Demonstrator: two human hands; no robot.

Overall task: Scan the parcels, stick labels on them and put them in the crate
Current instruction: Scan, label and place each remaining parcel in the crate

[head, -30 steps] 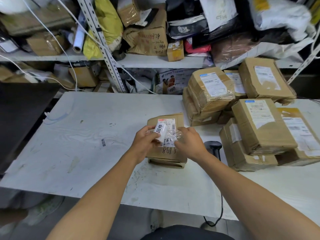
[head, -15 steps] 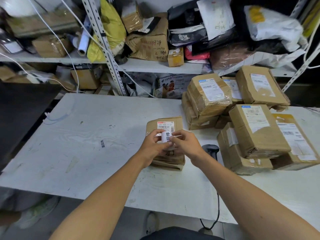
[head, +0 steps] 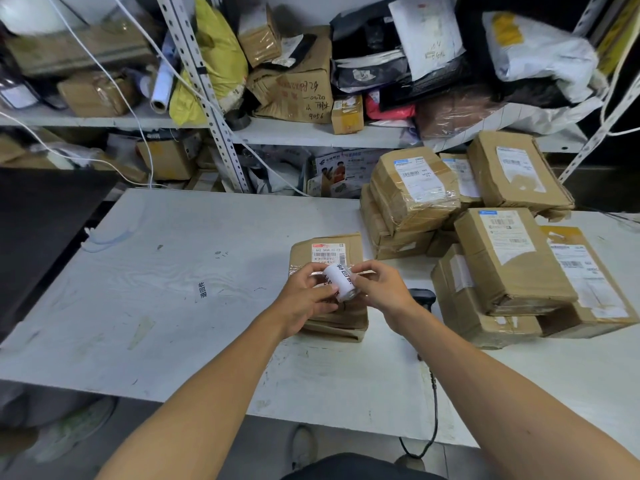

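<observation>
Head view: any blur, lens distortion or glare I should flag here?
Head view: the label roll and both hands are sharp; the shelf corners at top left and right are smeared; the wide lens bows the table edges and the uprights; tape on the stacked parcels gives mild sheen, with no strong glare.

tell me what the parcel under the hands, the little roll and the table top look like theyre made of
Parcel: brown cardboard, matt, under glossy clear tape that wrinkles and glints. Roll, held by the left hand and pinched by the right hand: white paper labels with black print, probably. Table: smooth painted board or laminate, white-grey, scuffed and stained; which one is unclear.
</observation>
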